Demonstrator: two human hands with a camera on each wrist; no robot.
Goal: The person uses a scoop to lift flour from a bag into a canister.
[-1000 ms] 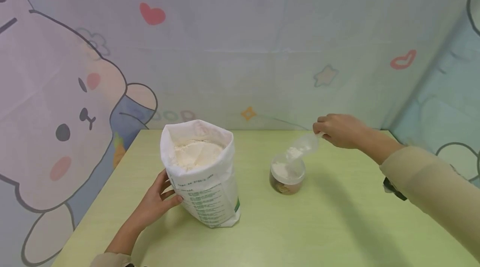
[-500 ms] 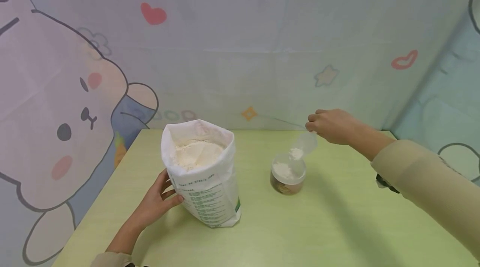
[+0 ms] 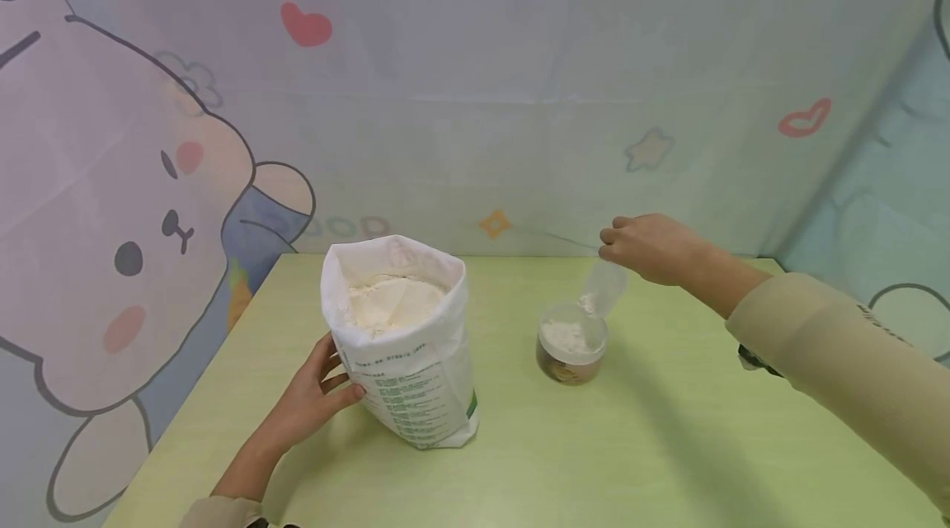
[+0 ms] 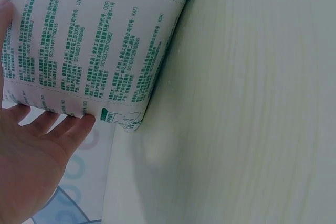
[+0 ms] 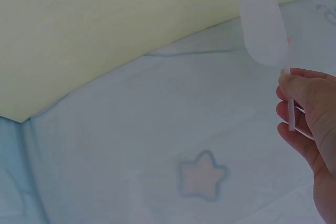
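Observation:
An open white flour bag (image 3: 426,388) with green print stands on the table, pale flour (image 3: 397,301) showing at its mouth. My left hand (image 3: 306,400) holds the bag's lower left side, thumb in front and fingers spread behind, as the left wrist view shows. To the right stands a small round clear tub (image 3: 566,370) with a brownish label and white flour inside. Above it my right hand (image 3: 647,249) pinches the thin handle of a translucent scoop (image 5: 265,32). The scoop tips steeply down over the tub's rim, a little flour at its lower lip.
The light green-yellow table (image 3: 519,462) reaches back to a cloth backdrop (image 3: 482,99) printed with a bear, hearts and stars. A second cloth side (image 3: 898,206) closes off the right.
My right hand has moved left and slightly up, tilting the scoop steeper. Flour has slid out of it into the tub. My left hand and the bag stay in place.

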